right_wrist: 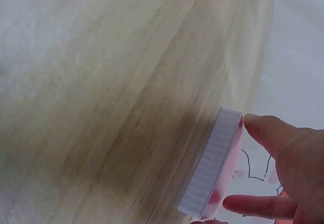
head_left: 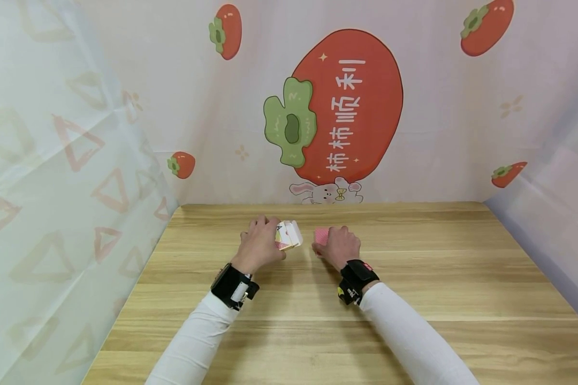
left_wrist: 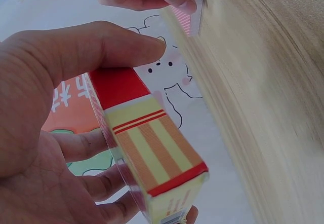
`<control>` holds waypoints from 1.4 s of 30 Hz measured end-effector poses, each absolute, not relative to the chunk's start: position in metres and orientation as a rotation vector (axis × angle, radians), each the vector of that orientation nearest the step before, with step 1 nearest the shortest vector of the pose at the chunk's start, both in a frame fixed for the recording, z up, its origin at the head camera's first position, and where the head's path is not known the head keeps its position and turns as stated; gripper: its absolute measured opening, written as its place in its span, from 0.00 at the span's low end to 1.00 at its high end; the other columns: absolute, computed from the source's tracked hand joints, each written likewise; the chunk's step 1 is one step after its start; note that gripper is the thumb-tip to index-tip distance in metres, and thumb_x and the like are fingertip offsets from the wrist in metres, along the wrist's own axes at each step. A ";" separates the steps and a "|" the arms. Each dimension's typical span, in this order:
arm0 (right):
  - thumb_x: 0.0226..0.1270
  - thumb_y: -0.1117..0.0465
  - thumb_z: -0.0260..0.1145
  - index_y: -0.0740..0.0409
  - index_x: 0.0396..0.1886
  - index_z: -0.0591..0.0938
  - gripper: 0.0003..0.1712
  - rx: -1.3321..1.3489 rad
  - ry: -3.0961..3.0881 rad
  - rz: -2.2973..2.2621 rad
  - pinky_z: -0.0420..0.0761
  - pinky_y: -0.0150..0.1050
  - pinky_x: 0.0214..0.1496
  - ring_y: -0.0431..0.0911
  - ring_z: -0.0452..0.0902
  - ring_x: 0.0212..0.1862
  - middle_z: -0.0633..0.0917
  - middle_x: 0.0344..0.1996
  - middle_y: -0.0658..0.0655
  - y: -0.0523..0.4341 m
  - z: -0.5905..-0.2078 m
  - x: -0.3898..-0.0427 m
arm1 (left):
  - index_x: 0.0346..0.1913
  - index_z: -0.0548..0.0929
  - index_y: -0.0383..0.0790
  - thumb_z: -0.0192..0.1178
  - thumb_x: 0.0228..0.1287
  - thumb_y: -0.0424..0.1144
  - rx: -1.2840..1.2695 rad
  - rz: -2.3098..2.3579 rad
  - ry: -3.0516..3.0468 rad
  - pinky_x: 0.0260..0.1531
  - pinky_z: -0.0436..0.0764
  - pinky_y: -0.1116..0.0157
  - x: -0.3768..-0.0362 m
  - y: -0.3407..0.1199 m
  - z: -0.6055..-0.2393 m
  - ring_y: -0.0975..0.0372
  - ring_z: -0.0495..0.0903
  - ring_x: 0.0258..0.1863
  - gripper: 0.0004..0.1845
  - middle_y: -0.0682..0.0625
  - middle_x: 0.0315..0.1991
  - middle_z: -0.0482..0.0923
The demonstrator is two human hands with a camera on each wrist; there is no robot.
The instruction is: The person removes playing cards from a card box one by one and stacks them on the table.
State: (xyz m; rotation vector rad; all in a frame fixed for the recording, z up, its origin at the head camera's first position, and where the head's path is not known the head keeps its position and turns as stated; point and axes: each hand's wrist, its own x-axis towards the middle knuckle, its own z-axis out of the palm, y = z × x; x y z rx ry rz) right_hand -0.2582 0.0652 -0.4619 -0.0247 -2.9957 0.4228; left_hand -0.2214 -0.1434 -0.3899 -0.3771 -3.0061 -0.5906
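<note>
My left hand (head_left: 259,247) grips a playing-card box (head_left: 285,235), thumb on one narrow side and fingers on the other. Its white flap (head_left: 295,233) stands open toward the right, and an ace design shows on its face. The left wrist view shows the box's red end and striped side (left_wrist: 157,143) tilted above the table. To the right, my right hand (head_left: 343,247) holds a deck of playing cards (head_left: 321,236) with a red patterned back, thumb and fingertips at its edges. In the right wrist view the white stacked edges of the deck (right_wrist: 211,164) sit close over the wood.
The wooden table (head_left: 414,289) reaches back to a printed cloth backdrop (head_left: 433,117) with persimmons and a rabbit. Another patterned cloth (head_left: 67,176) hangs along the left side. Each wrist wears a black strap (head_left: 359,275) with a camera.
</note>
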 end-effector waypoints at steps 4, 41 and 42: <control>0.57 0.35 0.74 0.62 0.30 0.81 0.32 -0.008 -2.994 0.407 0.79 0.50 0.26 0.56 0.77 0.27 0.79 0.29 0.63 0.067 -0.458 -0.256 | 0.64 0.77 0.34 0.82 0.41 0.39 -0.386 -0.589 -3.003 0.43 0.74 0.40 -0.221 -0.143 -0.390 0.47 0.71 0.49 0.42 0.38 0.51 0.73; 0.62 0.61 0.76 0.56 0.25 0.88 0.07 0.618 -2.851 1.356 0.76 0.36 0.27 0.43 0.76 0.25 0.84 0.23 0.50 0.063 -0.390 -0.229 | 0.62 0.78 0.42 0.82 0.40 0.39 -0.597 -0.521 -2.929 0.43 0.73 0.49 -0.211 -0.127 -0.383 0.49 0.72 0.52 0.40 0.44 0.51 0.73; 0.62 0.61 0.76 0.56 0.24 0.87 0.08 0.612 -2.846 1.373 0.75 0.36 0.26 0.43 0.76 0.24 0.83 0.22 0.50 0.063 -0.391 -0.227 | 0.61 0.78 0.42 0.83 0.40 0.39 -0.610 -0.523 -2.924 0.42 0.73 0.49 -0.210 -0.127 -0.383 0.49 0.71 0.51 0.40 0.44 0.50 0.73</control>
